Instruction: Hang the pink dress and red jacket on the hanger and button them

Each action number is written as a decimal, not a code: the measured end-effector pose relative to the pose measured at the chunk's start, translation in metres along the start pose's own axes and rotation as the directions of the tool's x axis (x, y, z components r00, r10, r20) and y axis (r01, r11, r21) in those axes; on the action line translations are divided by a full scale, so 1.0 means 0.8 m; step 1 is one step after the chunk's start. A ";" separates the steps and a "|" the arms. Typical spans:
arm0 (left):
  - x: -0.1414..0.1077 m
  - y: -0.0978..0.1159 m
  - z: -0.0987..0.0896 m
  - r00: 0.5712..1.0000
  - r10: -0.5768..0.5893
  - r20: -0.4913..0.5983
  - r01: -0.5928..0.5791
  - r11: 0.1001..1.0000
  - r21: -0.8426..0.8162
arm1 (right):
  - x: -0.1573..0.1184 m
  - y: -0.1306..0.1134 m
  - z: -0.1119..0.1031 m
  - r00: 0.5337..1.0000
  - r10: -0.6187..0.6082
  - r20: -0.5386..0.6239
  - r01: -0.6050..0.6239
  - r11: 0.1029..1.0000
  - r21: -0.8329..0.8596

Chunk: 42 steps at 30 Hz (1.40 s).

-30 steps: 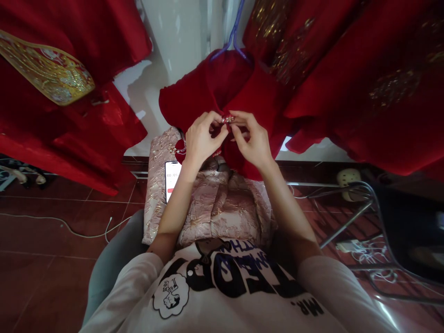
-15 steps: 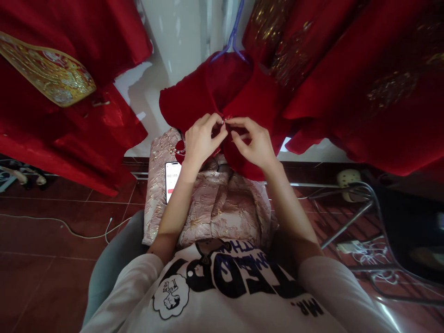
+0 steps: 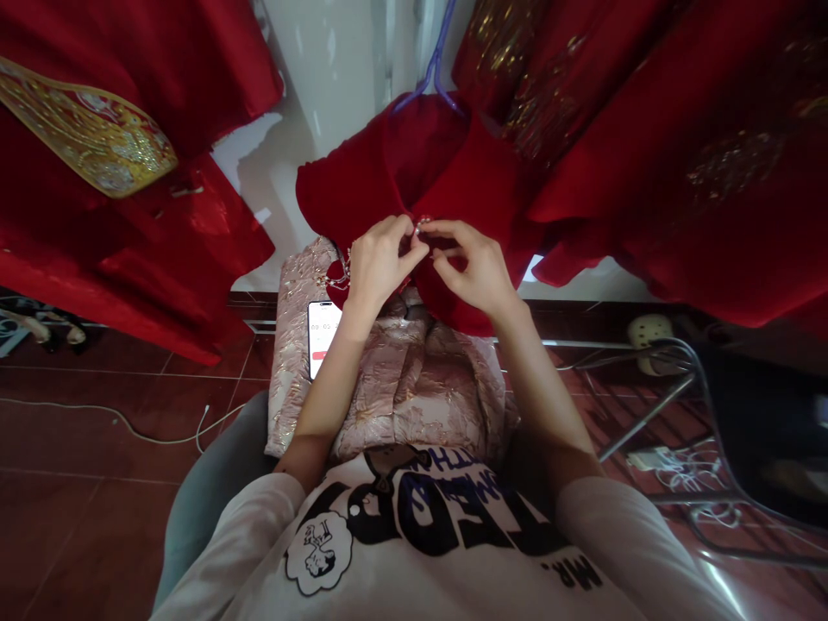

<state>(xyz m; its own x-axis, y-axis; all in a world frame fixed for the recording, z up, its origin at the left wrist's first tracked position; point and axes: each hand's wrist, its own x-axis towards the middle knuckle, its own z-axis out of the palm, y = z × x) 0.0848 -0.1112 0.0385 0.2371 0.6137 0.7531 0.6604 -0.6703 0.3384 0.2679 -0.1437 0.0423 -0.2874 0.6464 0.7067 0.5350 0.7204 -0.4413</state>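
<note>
A red garment (image 3: pixel 479 181) hangs in front of me from a purple hanger (image 3: pixel 430 78). At the lower end of its V-shaped neckline, my left hand (image 3: pixel 381 259) is closed in a pinch at the front edge, thumb and index tips meeting there. Small shiny beads (image 3: pixel 423 222) show right beside those fingertips. My right hand (image 3: pixel 477 266) reaches in from the other side, its index fingertip touching the beaded spot, its thumb held apart below. Whether a needle or thread is present is too small to tell. Pinkish brocade cloth (image 3: pixel 420 379) lies across my lap.
On the brocade, left of my forearm, lie a lit phone (image 3: pixel 320 332) and a beaded ornament (image 3: pixel 337 278). Red garments with gold decoration (image 3: pixel 122 147) hang at both sides. A metal-framed chair (image 3: pixel 686 362) and a white cable bundle (image 3: pixel 689 474) are at right.
My left hand has shifted slightly right and rolled a little, so more of the beads shows between the fingertips. My right hand stays almost where it was.
</note>
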 end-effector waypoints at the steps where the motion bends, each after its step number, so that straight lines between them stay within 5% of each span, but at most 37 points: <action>1: 0.000 -0.001 0.001 1.000 0.003 -0.003 -0.003 1.000 -0.006 | 0.000 0.000 0.000 1.000 -0.003 0.000 0.003 1.000 -0.001; 14: 0.000 -0.017 0.009 0.994 0.103 -0.032 -0.106 0.991 -0.078 | 0.001 0.002 0.000 1.000 -0.007 0.000 0.007 0.998 0.059; 22: -0.001 -0.024 0.013 0.998 0.068 0.016 -0.066 0.993 -0.094 | 0.001 0.002 0.001 0.999 0.033 0.022 -0.034 0.998 0.045; 36: 0.011 -0.022 0.001 0.994 0.082 0.077 -0.074 0.991 -0.107 | 0.000 0.003 -0.002 0.999 0.039 0.026 -0.041 0.997 0.066; 42: 0.012 -0.001 0.004 0.984 0.129 0.121 -0.117 0.988 -0.104 | 0.002 0.006 0.000 0.998 0.051 0.035 -0.051 0.999 -0.008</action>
<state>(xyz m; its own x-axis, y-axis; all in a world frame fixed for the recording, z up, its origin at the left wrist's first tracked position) 0.0891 -0.1031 0.0438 0.4046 0.5677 0.7169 0.5503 -0.7773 0.3050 0.2696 -0.1395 0.0414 -0.2874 0.6907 0.6636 0.5554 0.6846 -0.4720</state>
